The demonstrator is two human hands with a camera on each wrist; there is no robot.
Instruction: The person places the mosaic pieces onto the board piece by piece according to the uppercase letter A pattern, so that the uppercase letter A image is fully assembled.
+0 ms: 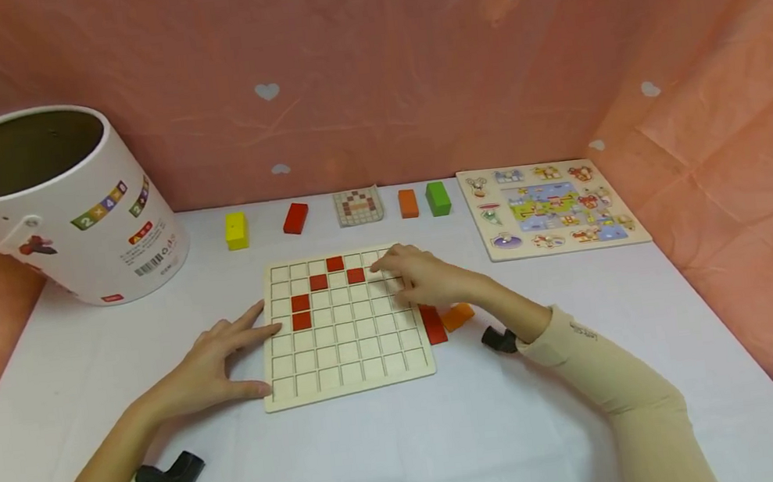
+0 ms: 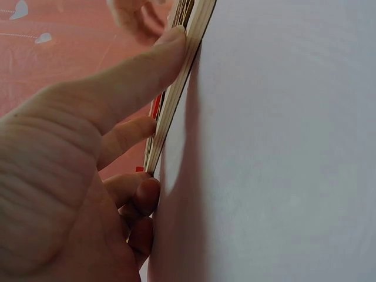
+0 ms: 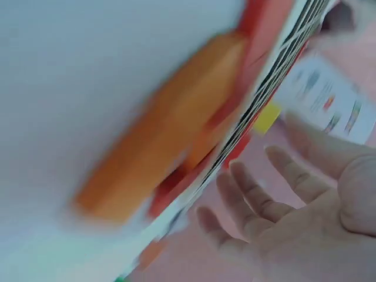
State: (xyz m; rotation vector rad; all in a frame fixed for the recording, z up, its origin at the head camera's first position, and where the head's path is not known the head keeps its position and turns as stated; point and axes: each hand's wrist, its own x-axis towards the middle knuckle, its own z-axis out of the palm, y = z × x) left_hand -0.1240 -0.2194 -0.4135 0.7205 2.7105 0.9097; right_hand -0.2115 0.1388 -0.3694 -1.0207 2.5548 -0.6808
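Note:
A pale wooden grid board [image 1: 349, 355] lies on the white table, with several red square tiles [image 1: 300, 303] set in its cells. My left hand [image 1: 209, 366] steadies the board's left edge, thumb at the near corner and fingers spread along the side. In the left wrist view, that thumb [image 2: 141, 76] presses on the edge. Over the board's far right part hovers my right hand [image 1: 429, 276], index fingertip close to a red tile [image 1: 355, 276]. The right wrist view shows its fingers [image 3: 258, 200] loosely extended, holding nothing.
A red block [image 1: 434, 324] and an orange block [image 1: 458, 317] lie against the board's right side. Behind stand yellow [image 1: 237, 231], red [image 1: 295, 218], orange [image 1: 408, 203] and green [image 1: 438, 199] blocks and a pattern card [image 1: 358, 206]. A white bucket [image 1: 102, 224] and a picture puzzle [image 1: 546, 208] flank them.

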